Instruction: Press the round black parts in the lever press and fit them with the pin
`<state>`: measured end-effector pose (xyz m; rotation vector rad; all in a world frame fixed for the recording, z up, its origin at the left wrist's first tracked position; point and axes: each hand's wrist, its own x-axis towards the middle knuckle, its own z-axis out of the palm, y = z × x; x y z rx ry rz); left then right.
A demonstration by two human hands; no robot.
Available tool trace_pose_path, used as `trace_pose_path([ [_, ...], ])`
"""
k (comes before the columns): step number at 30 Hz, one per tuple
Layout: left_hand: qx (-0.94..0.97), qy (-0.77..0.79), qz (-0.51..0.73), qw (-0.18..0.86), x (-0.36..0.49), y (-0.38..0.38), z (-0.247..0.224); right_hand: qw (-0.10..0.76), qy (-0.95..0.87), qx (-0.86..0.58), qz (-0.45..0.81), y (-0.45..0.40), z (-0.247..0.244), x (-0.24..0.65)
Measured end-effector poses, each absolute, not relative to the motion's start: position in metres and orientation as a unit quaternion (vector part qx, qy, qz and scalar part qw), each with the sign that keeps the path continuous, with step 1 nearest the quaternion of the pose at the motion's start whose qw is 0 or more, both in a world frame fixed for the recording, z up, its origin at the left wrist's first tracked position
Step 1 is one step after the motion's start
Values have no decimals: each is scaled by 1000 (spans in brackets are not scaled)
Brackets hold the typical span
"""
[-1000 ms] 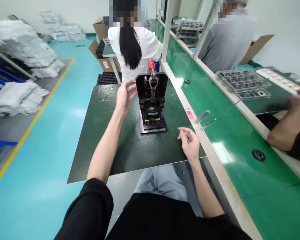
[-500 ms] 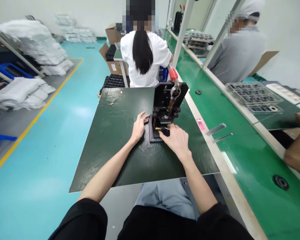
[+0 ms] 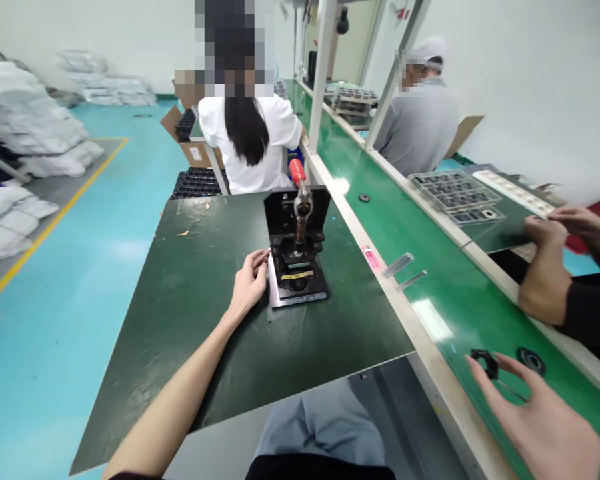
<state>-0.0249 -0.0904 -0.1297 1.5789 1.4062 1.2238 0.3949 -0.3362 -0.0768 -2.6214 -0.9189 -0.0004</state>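
Note:
A black toggle press (image 3: 298, 233) with a red-tipped lever stands on the dark green table (image 3: 205, 267). A yellow strip (image 3: 297, 275) lies across the lower part of the press. My left hand (image 3: 250, 283) rests at the left edge of its base, fingers curled in; whatever may be between them is hidden. Over the green conveyor belt, my right hand (image 3: 545, 413) pinches a small black part (image 3: 485, 363) between thumb and forefinger. A thin line, perhaps a wire, shows under that part. Close by on the belt lies a black ring-shaped part (image 3: 531, 361).
Another black part (image 3: 364, 198) lies farther up the belt. Metal strips (image 3: 399, 265) and a pink label (image 3: 371, 257) are on the belt's near rail. A co-worker's hands (image 3: 555, 230) are across the belt, near trays of parts (image 3: 453, 188). A person in white (image 3: 247, 143) sits ahead.
My right hand has left the press and moved right, over the belt, with the black part in it. My left hand's fingers have curled beside the base. The view has turned right.

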Motion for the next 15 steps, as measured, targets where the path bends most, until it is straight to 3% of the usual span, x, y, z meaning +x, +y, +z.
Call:
trace_pose_path([
  [9,576,596,436,350,-32,-84,-122,59,-468,-881,-41,-184,-78,458],
  [15,567,594,442,361,-30,-84,-117,117,-478,-869,-38,-108,-98,482],
])
